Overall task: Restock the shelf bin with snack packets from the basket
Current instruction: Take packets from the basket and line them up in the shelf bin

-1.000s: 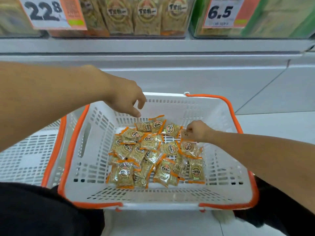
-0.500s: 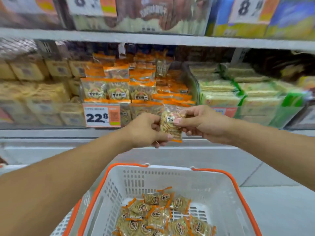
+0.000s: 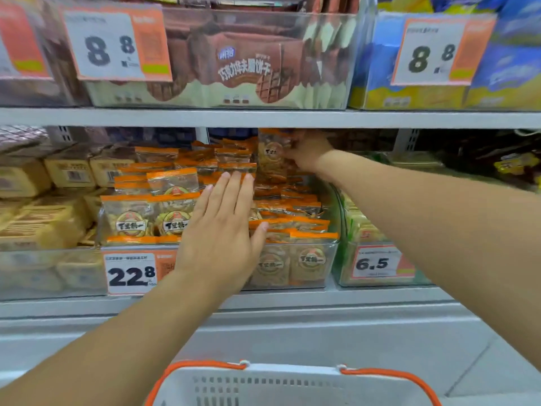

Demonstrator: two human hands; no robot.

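Reaching deep into shelf bin (image 3: 328, 259), right hand (image 3: 306, 150) pinches snack packet (image 3: 272, 155), fingers curled on its right edge, packet upright at back of bin just under upper shelf (image 3: 263, 118). Right arm extended from lower right. Left hand (image 3: 224, 230) flat, fingers straight and together, thumb splayed, palm pressing stocked packets (image 3: 152, 218) at front middle of bin. Basket (image 3: 292, 382) rim at bottom edge, contents hidden. Price tag 22.8 (image 3: 131, 273) on bin front.
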